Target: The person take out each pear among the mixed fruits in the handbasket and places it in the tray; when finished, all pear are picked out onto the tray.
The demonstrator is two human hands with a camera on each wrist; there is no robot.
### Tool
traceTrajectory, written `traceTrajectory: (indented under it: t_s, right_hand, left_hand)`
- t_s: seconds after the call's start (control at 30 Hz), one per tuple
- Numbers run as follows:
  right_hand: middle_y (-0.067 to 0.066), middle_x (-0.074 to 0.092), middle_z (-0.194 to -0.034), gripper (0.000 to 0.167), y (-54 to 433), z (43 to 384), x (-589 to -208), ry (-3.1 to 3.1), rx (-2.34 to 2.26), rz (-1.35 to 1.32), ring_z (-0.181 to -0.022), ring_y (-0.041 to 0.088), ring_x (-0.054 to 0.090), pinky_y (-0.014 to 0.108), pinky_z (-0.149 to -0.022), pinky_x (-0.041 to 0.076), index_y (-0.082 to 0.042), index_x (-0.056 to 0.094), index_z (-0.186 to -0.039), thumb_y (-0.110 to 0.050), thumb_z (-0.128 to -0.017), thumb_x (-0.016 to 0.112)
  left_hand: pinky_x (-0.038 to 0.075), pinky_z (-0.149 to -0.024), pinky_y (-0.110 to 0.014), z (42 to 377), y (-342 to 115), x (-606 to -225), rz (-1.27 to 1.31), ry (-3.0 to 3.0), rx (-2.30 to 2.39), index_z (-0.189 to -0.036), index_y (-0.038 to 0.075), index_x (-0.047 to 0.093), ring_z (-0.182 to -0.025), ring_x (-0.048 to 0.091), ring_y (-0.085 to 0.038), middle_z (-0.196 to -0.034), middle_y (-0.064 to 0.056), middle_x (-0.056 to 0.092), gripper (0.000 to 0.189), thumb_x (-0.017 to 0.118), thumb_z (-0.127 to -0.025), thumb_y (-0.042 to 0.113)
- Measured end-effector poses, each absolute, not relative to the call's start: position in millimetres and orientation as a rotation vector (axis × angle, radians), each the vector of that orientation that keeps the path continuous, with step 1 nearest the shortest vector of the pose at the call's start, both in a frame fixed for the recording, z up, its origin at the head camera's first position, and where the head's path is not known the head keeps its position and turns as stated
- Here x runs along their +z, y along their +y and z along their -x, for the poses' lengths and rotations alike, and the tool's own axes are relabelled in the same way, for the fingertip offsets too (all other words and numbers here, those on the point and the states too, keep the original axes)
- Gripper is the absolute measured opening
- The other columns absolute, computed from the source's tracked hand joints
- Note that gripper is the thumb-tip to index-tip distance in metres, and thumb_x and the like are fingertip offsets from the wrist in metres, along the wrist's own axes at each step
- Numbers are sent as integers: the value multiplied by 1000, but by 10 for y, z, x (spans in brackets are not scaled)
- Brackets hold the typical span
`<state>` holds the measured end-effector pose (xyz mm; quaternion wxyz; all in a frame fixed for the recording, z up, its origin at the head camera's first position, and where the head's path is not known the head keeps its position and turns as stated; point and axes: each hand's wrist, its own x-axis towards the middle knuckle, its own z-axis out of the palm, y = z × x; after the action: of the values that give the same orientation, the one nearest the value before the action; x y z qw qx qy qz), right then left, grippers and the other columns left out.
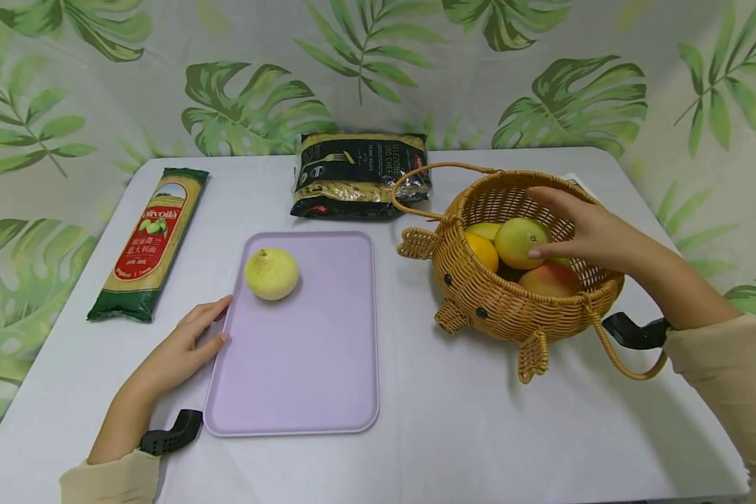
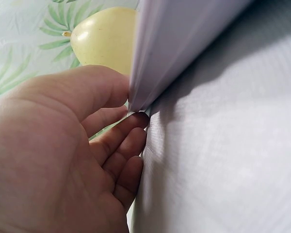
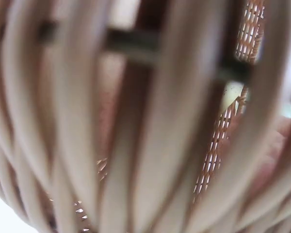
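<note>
My left hand (image 1: 179, 350) rests on the table, its thumb and fingertips touching the left rim of a lilac tray (image 1: 302, 364). A round pale-yellow pear (image 1: 271, 274) with a short stem lies in the tray's upper left; the left wrist view shows the pear (image 2: 104, 41) beyond the rim. My right hand (image 1: 589, 227) reaches into a wicker pig-shaped basket (image 1: 504, 308), fingers spread, the thumb at a round yellow-green fruit (image 1: 518, 241). Around that fruit are an orange fruit (image 1: 481, 250) and a reddish fruit (image 1: 551, 278). Blurred basket wicker (image 3: 155, 121) fills most of the right wrist view.
A pack of spaghetti (image 1: 148, 245) lies at the left. Behind the tray is a black bag of penne (image 1: 360, 175). The basket's looped handles (image 1: 409, 185) stick out at both sides. A white object (image 1: 576, 183), mostly hidden, lies behind the basket.
</note>
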<state>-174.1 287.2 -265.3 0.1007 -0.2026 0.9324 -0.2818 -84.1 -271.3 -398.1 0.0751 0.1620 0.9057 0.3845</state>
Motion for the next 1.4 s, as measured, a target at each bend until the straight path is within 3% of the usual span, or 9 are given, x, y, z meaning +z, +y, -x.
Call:
traceTrajectory:
  t_s: [0.33, 0.47, 0.6, 0.9, 1.03, 1.13, 1.23, 1.4]
  right_hand:
    - [15, 30, -139, 80, 2877, 1807, -2698, 2693, -831, 639, -125, 40, 26, 59, -94, 24, -9, 29, -139, -20, -74, 75]
    - [15, 31, -138, 78, 2878, 1821, -2712, 2662, -842, 617, -124, 39, 27, 59, -92, 25, -10, 30, -138, -20, -75, 74]
    - [14, 30, -138, 76, 2876, 1834, -2728, 2632, -834, 585, -123, 39, 28, 57, -91, 28, -12, 30, -138, -23, -76, 73]
    - [13, 28, -139, 72, 2872, 1841, -2730, 2581, -835, 525, -115, 30, 34, 49, -88, 33, -12, 31, -137, -26, -79, 70]
    - [12, 30, -137, 68, 2867, 1846, -2725, 2563, -843, 527, -113, 28, 35, 47, -87, 33, -13, 33, -136, -25, -80, 69]
    - [11, 32, -136, 65, 2860, 1851, -2725, 2547, -850, 528, -112, 28, 36, 45, -86, 33, -12, 35, -136, -23, -81, 68]
    - [10, 33, -135, 64, 2858, 1855, -2730, 2530, -860, 516, -109, 27, 37, 44, -85, 34, -12, 35, -135, -22, -81, 68]
    - [11, 35, -131, 63, 2857, 1859, -2738, 2514, -859, 482, -104, 27, 40, 41, -81, 36, -13, 36, -135, -23, -81, 68]
  left_hand:
    - [18, -93, -10, 844, -2716, -3984, -488, 2723, 1147, -142, 9, 27, -122, 28, -35, -131, -17, 36, 59, 55, -90, 14]
    - [24, -101, -31, 847, -2717, -3985, -482, 2720, 1143, -142, 10, 27, -122, 28, -36, -131, -17, 36, 59, 55, -90, 14]
    - [25, -97, -52, 849, -2717, -3982, -476, 2717, 1145, -142, 9, 26, -122, 28, -37, -131, -18, 35, 60, 55, -90, 14]
    - [25, -93, -58, 846, -2707, -3987, -466, 2710, 1154, -142, 10, 27, -123, 27, -37, -131, -17, 36, 59, 54, -91, 17]
    - [25, -95, -55, 846, -2708, -3984, -472, 2715, 1153, -142, 10, 27, -123, 28, -37, -131, -17, 36, 59, 55, -90, 16]
    - [25, -101, -36, 840, -2707, -3976, -476, 2718, 1150, -142, 10, 27, -123, 28, -36, -131, -17, 35, 59, 55, -90, 15]
    - [21, -98, -20, 836, -2709, -3971, -470, 2722, 1142, -142, 10, 27, -123, 28, -36, -132, -17, 35, 60, 55, -90, 15]
    - [21, -99, -19, 836, -2714, -3977, -476, 2724, 1141, -142, 10, 27, -123, 28, -36, -132, -17, 35, 60, 56, -90, 14]
